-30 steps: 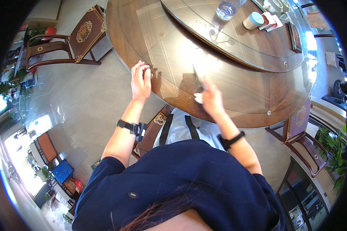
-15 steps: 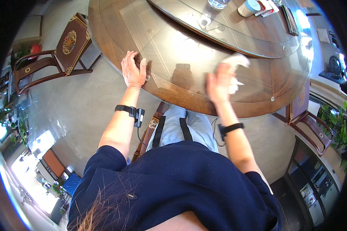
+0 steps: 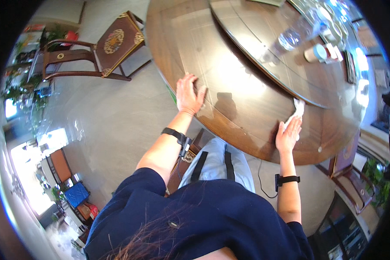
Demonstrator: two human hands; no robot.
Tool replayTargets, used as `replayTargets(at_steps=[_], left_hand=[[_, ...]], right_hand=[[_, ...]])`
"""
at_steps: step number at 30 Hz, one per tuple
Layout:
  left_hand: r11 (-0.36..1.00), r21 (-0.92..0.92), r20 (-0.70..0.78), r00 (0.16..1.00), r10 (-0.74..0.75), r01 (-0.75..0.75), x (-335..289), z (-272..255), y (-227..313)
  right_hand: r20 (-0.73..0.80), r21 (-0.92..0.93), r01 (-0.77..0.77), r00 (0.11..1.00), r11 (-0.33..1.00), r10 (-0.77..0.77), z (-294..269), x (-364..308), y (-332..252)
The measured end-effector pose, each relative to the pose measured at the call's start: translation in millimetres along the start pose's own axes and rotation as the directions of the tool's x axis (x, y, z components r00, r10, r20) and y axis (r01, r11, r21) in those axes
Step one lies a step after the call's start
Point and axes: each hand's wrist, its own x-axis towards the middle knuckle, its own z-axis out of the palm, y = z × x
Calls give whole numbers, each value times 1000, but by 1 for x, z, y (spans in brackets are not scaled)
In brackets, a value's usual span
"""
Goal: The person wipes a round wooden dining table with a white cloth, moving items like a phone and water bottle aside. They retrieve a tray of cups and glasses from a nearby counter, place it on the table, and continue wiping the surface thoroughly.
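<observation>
My right hand (image 3: 288, 133) lies on the brown wooden round table (image 3: 240, 123) near its front right edge. Its fingers reach forward over a crumpled white cloth (image 3: 298, 108), which pokes out past the fingertips and touches the rim of the raised turntable. Part of the cloth is hidden under the palm. My left hand (image 3: 189, 94) rests at the table's left front edge, holding nothing, its fingers extended and the thumb apart. Both wrists wear black straps.
The glass-topped turntable (image 3: 264, 52) carries a clear plastic bottle (image 3: 290, 40), a jar with a pale blue lid (image 3: 316, 53) and a dark flat object (image 3: 350, 67). A carved wooden chair (image 3: 117, 41) stands left; another chair (image 3: 346, 158) is at the right.
The head view has shifted, so the table sits further right and lower. My right hand has slid rightward over the tabletop with the cloth. My left hand stays at the table edge.
</observation>
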Motion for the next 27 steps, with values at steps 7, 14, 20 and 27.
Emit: replayTargets(at_steps=[7, 14, 20, 27], left_hand=[[998, -9, 22, 998, -57, 57, 0, -2, 4], [997, -26, 16, 997, -76, 76, -2, 0, 3], [999, -48, -27, 1000, -5, 4, 0, 0, -1], [997, -73, -39, 999, -36, 33, 0, -2, 0]], right_hand=[[-98, -145, -166, 983, 975, 152, 43, 89, -73], [116, 289, 329, 920, 899, -374, 49, 146, -220], [98, 251, 775, 575, 580, -812, 44, 96, -215], [150, 195, 608, 757, 770, -635, 2, 39, -62]])
